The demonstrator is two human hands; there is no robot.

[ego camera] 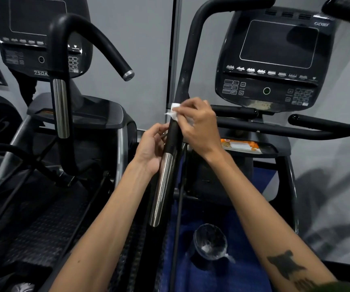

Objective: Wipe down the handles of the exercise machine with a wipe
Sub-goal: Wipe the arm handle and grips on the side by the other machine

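Two black exercise machines stand side by side against a grey wall. The nearer one's console [275, 57] sits at upper right with a dark screen, and its long handle [173, 135] runs diagonally up through the middle of the view, black rubber above a polished steel section [161, 190].

The right hand [197, 125] pinches a white wipe [175, 112] against the black part of the handle, fingers curled round both wipe and bar. The left hand [152, 148] curls its fingers loosely round the handle just below, at the joint of rubber and steel; whether it grips firmly or only steadies, I cannot tell.

An orange wipes packet [241, 146] lies on the machine's tray [271, 149], just right of the right wrist. Low black side bars [317, 124] cross behind that hand. A bin lined with clear plastic [211, 242] stands on blue floor [222, 275] between the forearms.

To the left, the neighbouring machine's curved handle [61, 85] rises well apart from the hands, with its own console [41, 32] behind. Open grey wall shows between the two machines above the wipe.
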